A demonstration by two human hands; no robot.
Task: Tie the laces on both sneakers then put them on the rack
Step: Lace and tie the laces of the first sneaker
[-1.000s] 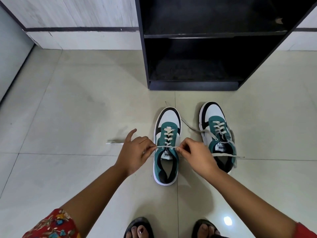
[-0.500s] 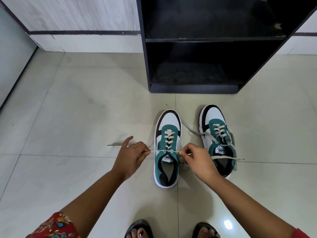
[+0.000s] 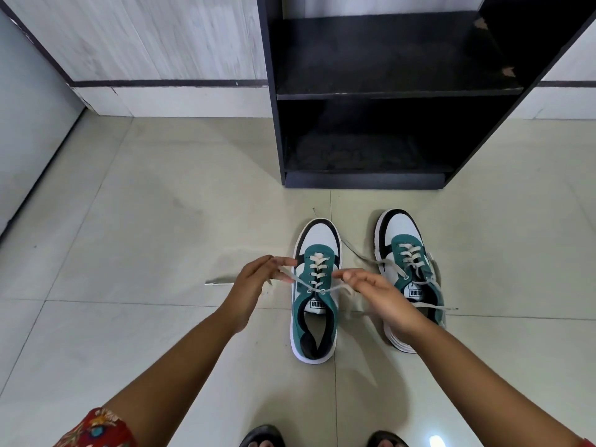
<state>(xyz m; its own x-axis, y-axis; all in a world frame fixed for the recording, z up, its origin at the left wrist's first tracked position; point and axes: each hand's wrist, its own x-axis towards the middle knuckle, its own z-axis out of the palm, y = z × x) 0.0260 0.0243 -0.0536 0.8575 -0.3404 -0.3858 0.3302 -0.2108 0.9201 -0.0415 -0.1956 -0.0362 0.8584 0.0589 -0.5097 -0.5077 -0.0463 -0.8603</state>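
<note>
Black rack (image 3: 396, 91) upright against wall, shelves bare, on tiled floor (image 3: 145, 221). Two teal-and-white sneakers side by side just before it, toes toward rack. Left sneaker (image 3: 314, 295) between both hands; right sneaker (image 3: 408, 269) just beyond right wrist, laces loose on floor. Left hand (image 3: 250, 285) just left of left sneaker — fingertips pinched on lace (image 3: 290, 275). Right hand (image 3: 377, 298) fingers closed on other lace end — strands crossed over top eyelets.

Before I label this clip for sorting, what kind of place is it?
Probably a home entryway or hallway: a black wooden shoe rack stands against a pale panelled wall, on glossy beige floor tiles.
</note>
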